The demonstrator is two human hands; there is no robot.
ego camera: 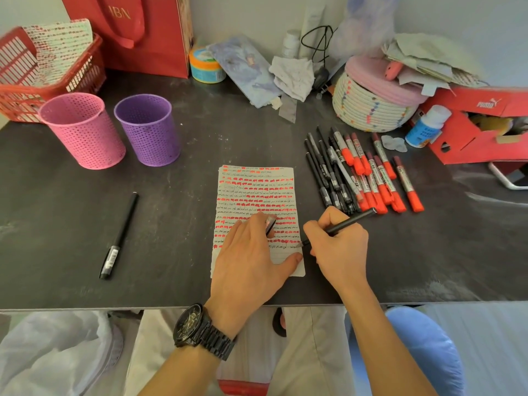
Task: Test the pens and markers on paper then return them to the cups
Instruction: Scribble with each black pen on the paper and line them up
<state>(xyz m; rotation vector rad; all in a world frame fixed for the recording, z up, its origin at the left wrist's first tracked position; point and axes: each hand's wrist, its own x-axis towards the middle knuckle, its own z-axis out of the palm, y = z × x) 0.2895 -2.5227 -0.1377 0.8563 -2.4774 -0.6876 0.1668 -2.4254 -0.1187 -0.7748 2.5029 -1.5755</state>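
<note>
Currently we hold the black pen [351, 220] in the right hand [340, 247], fingers curled round its barrel, tip touching the paper [257, 190] near its lower right edge. The left hand [251, 258] lies flat, fingers straight, pressing the paper down. A dark cap [270, 224] shows at its fingertips; we cannot tell if it is pinched. Black pens [328, 172] and red markers [383, 178] lie grouped right of the paper. One capped pen [120, 235] lies alone to the left. The pink cup [83, 130] and purple cup [148, 130] stand upright on the table [185, 281], far left.
</note>
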